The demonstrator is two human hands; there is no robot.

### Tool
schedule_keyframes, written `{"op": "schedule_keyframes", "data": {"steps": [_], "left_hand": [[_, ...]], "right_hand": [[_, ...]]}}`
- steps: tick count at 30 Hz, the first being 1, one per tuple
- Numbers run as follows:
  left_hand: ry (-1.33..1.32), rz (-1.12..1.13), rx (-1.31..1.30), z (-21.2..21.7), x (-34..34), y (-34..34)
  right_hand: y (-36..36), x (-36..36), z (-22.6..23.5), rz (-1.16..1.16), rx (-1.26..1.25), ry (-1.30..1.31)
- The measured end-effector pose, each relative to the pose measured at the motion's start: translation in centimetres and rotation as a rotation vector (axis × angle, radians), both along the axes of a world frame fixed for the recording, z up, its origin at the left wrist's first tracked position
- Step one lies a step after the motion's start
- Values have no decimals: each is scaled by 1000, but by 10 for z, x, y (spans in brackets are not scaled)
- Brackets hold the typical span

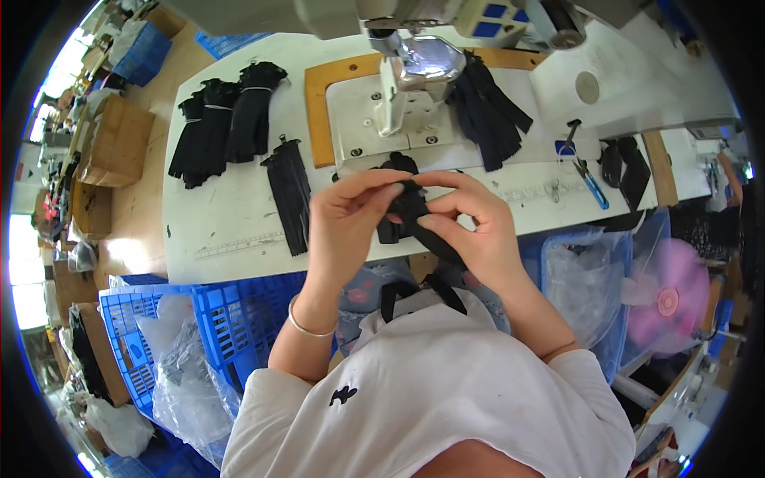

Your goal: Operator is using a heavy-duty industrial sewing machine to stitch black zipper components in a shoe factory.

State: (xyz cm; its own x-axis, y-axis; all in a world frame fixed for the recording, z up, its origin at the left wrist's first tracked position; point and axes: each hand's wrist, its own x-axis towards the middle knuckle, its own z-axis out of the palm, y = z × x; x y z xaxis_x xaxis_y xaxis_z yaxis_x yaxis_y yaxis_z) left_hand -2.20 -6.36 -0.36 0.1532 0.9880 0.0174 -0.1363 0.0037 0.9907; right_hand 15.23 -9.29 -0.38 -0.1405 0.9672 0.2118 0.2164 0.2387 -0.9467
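head view: a black strip [412,206] is pinched by the left hand [344,219] and the right hand [476,221], above the near edge of the worktop [227,267]; probably light, soft and pliable, it is best taken near its end.

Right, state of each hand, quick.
Left hand: closed, pinching the black piece between thumb and fingertips.
Right hand: closed, gripping the same black piece between thumb and fingers.
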Motion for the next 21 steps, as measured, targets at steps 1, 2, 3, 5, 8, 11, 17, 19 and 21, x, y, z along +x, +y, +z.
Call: {"op": "schedule_keyframes", "data": {"steps": [1, 2, 3, 5, 8, 11, 17, 19, 21], "left_hand": [[-74, -41, -50, 0, 1, -1], [-119, -61, -82, -4, 2, -3], [-136, -81, -123, -6, 4, -4], [-213, -78, -175, -11, 12, -8], [-263, -98, -209, -22, 14, -12], [-242, -131, -211, -17, 13, -13], [-208, -41, -160, -12, 15, -18], [-201, -6, -144, -10, 14, -17], [-205, -19, -154, -8, 14, -15]], "right_hand": [[1, 1, -1, 24, 2, 5], [-1, 2, -2, -11, -34, 11], [-2, 3, -4, -44, -71, 16], [-10, 6, -10, -122, -225, 103], [-14, 9, -14, -130, -234, 71], [-15, 10, -13, -147, -229, 66], [-10, 3, -8, -145, -194, 58], [-9, 2, -5, -123, -210, 60], [-10, 3, -4, -140, -203, 59]]}}
